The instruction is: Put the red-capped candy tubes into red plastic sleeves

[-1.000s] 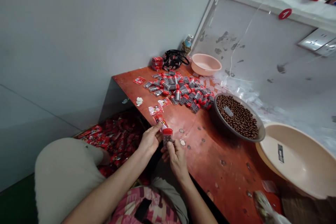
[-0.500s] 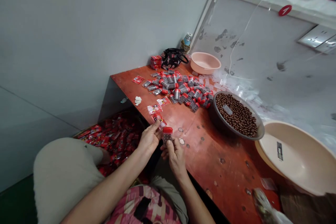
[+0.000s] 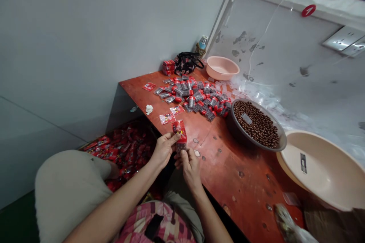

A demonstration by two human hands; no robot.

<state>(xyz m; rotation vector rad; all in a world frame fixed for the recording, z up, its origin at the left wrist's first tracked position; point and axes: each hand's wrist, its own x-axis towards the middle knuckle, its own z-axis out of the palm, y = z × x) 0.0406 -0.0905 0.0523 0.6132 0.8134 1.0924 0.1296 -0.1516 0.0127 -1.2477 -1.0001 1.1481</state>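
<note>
Red-brown tabletop [image 3: 222,174], gray wall [image 3: 99,26] behind. At tabletop's near edge, L hand [image 3: 164,149] pinches printed red wrapper [image 3: 179,127] at top of clear btl [image 3: 181,145] w/ brown balls [image 3: 180,148], R hand [image 3: 190,166] pinching btl's lower end.

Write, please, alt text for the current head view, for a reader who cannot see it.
A person's left hand holds a red wrapper at the top of a small jar gripped by the right hand, beside a reddish table. On the table are a pile of red-capped jars and a gray bowl of brown balls. Red packets are heaped below, at the left.
</note>
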